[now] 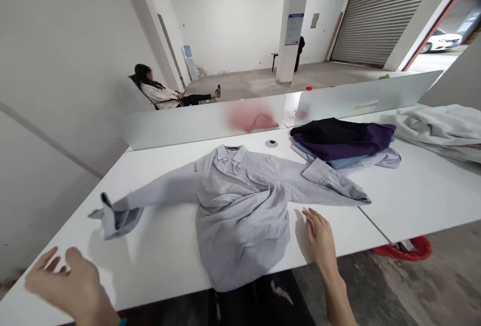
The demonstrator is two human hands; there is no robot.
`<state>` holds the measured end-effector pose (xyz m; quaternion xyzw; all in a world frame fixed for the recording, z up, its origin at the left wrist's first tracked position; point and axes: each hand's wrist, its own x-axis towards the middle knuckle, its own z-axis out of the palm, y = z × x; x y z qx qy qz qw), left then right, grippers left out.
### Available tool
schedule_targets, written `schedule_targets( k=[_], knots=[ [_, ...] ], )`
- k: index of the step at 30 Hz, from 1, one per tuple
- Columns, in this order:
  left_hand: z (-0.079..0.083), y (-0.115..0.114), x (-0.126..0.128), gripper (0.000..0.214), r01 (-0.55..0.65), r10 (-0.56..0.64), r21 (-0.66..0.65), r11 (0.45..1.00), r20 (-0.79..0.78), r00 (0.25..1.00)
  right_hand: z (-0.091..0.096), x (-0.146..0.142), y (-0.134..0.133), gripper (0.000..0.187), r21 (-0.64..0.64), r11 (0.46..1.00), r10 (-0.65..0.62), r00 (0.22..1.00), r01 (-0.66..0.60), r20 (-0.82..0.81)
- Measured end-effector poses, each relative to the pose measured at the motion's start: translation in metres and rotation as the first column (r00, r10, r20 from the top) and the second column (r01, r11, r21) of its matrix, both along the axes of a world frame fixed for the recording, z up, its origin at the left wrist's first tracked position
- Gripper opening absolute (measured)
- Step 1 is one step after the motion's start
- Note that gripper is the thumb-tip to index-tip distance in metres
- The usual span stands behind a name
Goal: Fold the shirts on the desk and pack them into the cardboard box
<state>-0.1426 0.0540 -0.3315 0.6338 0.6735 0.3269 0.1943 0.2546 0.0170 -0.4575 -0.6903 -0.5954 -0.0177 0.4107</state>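
Note:
A light grey button-up shirt (240, 206) lies spread on the white table, collar toward the far side. Its body is bunched and wrinkled, and the hem hangs at the near edge. The sleeve on the left stretches out, with its cuff (122, 221) blurred and lifted off the table. The right-hand sleeve (326, 186) is partly folded over itself. My left hand (67, 281) is raised near the front left of the table, fingers apart and curved, holding nothing. Beside the shirt's right side is my right hand (319, 231), its fingers loosely stretched out and apart from the cloth.
A pile of folded dark and purple clothes (341, 140) sits at the back right, white cloth (443, 125) beyond it. A frosted divider (206, 123) runs along the table's far edge. A red basket (406, 250) stands below on the right. A person (161, 90) sits beyond the divider.

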Motion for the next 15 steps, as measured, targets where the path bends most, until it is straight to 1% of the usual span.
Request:
schedule_targets(
  k=[2, 4, 7, 9, 11, 13, 14, 15],
  knots=[
    [-0.010, -0.007, -0.003, 0.046, -0.018, 0.018, -0.005, 1.000, 0.002, 1.000, -0.004, -0.014, -0.016, 0.036, -0.036, 0.999, 0.019, 1.000, -0.018, 0.024],
    [-0.022, -0.010, -0.005, 0.048, -0.038, 0.038, -0.013, 0.999, 0.000, 0.999, -0.005, -0.028, -0.026, 0.040, -0.098, 0.994, 0.057, 0.996, -0.051, 0.065],
    [-0.043, -0.009, -0.002, 0.050, -0.043, 0.044, -0.023, 0.999, 0.014, 0.999, 0.000, -0.049, -0.030, 0.045, -0.164, 0.975, 0.161, 0.986, -0.151, 0.052],
    [-0.057, -0.004, 0.009, 0.049, -0.001, 0.001, -0.026, 1.000, -0.011, 1.000, 0.009, -0.060, -0.028, 0.045, -0.152, 0.959, 0.242, 0.970, -0.240, -0.006],
    [-0.067, 0.003, 0.028, 0.040, 0.071, -0.073, -0.025, 0.997, -0.092, 0.993, 0.021, -0.069, -0.027, 0.039, -0.145, 0.944, 0.284, 0.953, -0.297, -0.107],
    [-0.070, 0.007, 0.047, 0.029, 0.119, -0.120, -0.016, 0.993, -0.135, 0.984, 0.033, -0.074, -0.026, 0.033, -0.158, 0.933, 0.269, 0.919, -0.323, -0.288],
    [-0.068, 0.007, 0.054, 0.026, 0.111, -0.112, -0.014, 0.994, -0.107, 0.988, 0.040, -0.075, -0.027, 0.031, -0.152, 0.933, 0.243, 0.885, -0.325, -0.397],
    [-0.065, 0.004, 0.059, 0.026, 0.080, -0.081, -0.014, 0.997, -0.051, 0.995, 0.048, -0.075, -0.027, 0.030, -0.129, 0.940, 0.209, 0.834, -0.314, -0.510]
  ],
)
